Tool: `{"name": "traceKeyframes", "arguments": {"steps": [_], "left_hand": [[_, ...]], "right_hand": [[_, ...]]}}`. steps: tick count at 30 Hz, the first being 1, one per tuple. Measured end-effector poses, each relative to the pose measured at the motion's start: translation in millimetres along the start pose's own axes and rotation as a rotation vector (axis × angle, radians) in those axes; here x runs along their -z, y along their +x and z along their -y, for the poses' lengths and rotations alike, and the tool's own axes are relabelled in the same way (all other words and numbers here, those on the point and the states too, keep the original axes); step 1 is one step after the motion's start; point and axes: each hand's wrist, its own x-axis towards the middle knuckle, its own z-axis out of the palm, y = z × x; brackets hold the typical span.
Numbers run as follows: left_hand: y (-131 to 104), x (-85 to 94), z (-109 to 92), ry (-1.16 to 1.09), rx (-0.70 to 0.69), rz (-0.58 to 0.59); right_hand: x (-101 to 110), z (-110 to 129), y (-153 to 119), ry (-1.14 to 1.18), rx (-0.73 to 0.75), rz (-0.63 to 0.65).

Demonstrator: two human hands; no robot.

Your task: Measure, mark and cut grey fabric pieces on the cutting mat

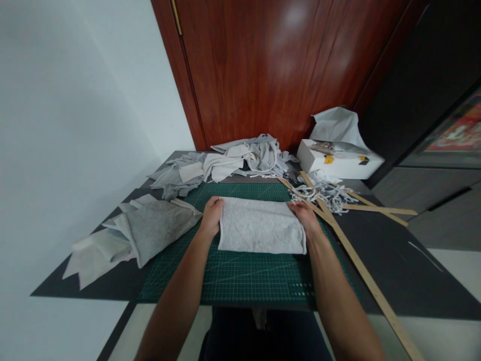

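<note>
A light grey piece of fabric (pixel 262 226), roughly rectangular with a fold along its near edge, is stretched between my two hands over the green cutting mat (pixel 255 281). My left hand (pixel 212 215) pinches its upper left corner, thumb on top. At the upper right corner, my right hand (pixel 303 214) grips the cloth the same way, with most fingers hidden beneath it. Whether the cloth rests on the mat or hangs just above it, I cannot tell.
Grey fabric pieces (pixel 158 225) lie to the left, with a heap of cloth (pixel 244 158) at the back. Right of the mat are tangled fabric strips (pixel 326 193) and several wooden rulers (pixel 361 260). Behind them stands a white box (pixel 338 159) before a door (pixel 263 70).
</note>
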Motion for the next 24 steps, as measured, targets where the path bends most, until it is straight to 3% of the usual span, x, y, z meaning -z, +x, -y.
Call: {"name": "traceKeyframes", "arguments": {"steps": [3,7,12,18,24], "left_hand": [[7,1.1,11,0.095,0.007,-0.036],[15,7.8,18,0.258,-0.175,-0.139],[16,9.4,17,0.21,-0.142,-0.057],[12,3.6,18,0.149,-0.103,-0.01],[14,5.5,20,0.144,-0.128,-0.041]], "right_hand": [[-3,-15,1,-0.002,-0.128,-0.046],[-10,-19,0,-0.012,-0.036,-0.127],[-13,-14,1,0.119,0.033,-0.049],[-22,-7,-1,0.226,0.038,-0.085],[-24,-3,-4,0.169,0.072,-0.155]]}}
